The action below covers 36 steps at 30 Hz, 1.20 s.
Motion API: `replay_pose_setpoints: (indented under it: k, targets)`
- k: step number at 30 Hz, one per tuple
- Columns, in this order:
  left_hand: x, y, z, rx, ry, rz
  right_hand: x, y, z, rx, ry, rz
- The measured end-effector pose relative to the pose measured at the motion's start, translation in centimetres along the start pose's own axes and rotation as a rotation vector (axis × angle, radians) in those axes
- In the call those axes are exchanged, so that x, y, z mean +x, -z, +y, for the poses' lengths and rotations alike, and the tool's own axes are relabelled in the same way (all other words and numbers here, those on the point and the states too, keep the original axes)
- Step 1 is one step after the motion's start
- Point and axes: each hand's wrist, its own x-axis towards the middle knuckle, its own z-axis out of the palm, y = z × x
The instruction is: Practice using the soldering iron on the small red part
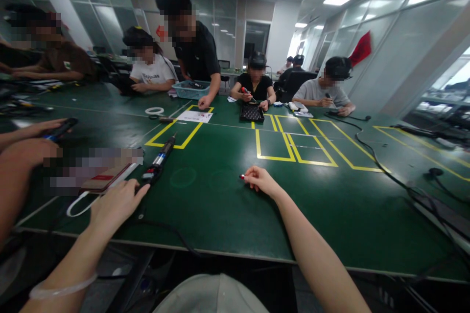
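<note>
On the left side of the green table, my left hand [113, 203] is at the rear end of a corded electric screwdriver [160, 157], thumb and forefinger on either side of it. The tool is black with a blue and silver band, its tip pointing away from me. My right hand [260, 180] is over the middle of the table, fingers closed in a pinch. Between the fingertips sticks out a small red piece [242, 176] with a dark end, too small to name.
Yellow tape outlines [275, 159] mark the green tabletop [220, 225]. A phone-like flat item [110, 176] with a white cable lies left. Beyond are a white sheet [194, 116], tape roll [154, 111], blue basket [193, 89] and black tray [251, 112]. Several co-workers surround the table; one's arm [18, 166] reaches in left.
</note>
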Motion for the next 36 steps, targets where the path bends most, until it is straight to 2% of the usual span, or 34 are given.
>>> replay_pose_setpoints:
  k: [3, 6, 11, 18, 25, 32, 36]
  targets:
    - [0.2, -0.3, 0.7, 0.037, -0.039, -0.060, 0.0, 0.0, -0.1, -0.007, -0.003, -0.004]
    - [0.8, -0.6, 1.8, -0.030, -0.068, -0.095, -0.1, 0.0, -0.2, -0.008, 0.000, -0.008]
    - [1.7, -0.9, 4.5, -0.037, -0.167, -0.082, -0.1, -0.1, -0.3, -0.015, -0.003, -0.016]
    - [1.6, 0.0, 9.7, 0.050, -0.218, -0.070, -0.1, 0.1, -0.2, -0.029, 0.005, -0.010]
    - [0.5, -0.2, 15.5, -0.011, -0.367, -0.039, 0.3, 0.4, 0.3, -0.090, 0.040, 0.032]
    - [-1.0, -0.2, 21.7, -0.110, -0.561, -0.009, 0.5, 1.0, 0.3, -0.315, 0.146, 0.128]
    - [-2.0, -0.1, 24.0, -0.129, -0.643, -0.010, 0.5, 1.6, 0.5, -0.424, 0.150, 0.182]
